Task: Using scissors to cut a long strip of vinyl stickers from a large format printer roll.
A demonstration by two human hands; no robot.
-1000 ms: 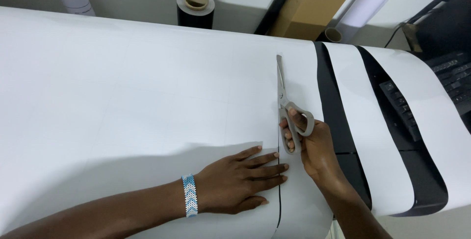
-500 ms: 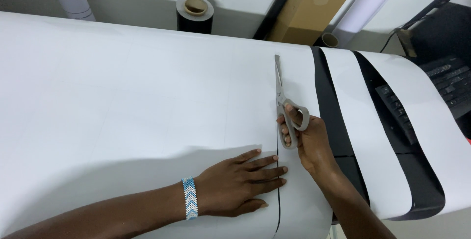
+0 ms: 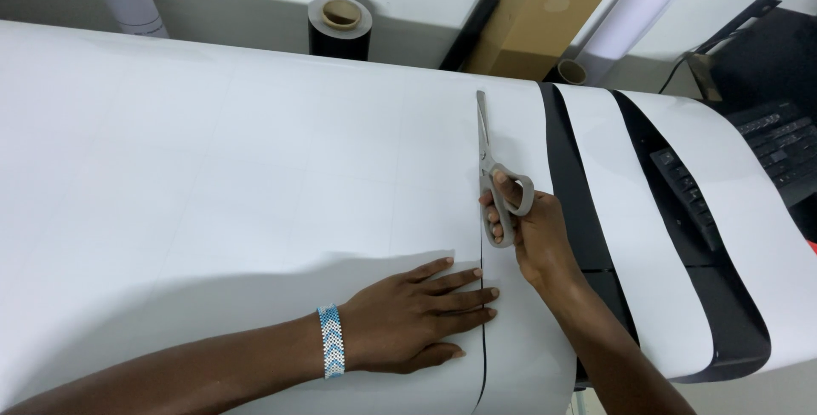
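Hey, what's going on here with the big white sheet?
A person is cutting a large white sheet spread over a table. The right hand holds grey-handled scissors, blades pointing away along a straight cut. The cut already runs from the near edge up to the scissors, showing as a thin dark slit. The left hand, with a blue and white beaded bracelet on its wrist, lies flat on the sheet just left of the slit. Rolls and a cardboard box stand behind the table.

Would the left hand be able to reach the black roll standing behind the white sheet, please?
Probably not as things stand: the left hand lies flat on the near part of the white sheet, and the black roll stands beyond its far edge.
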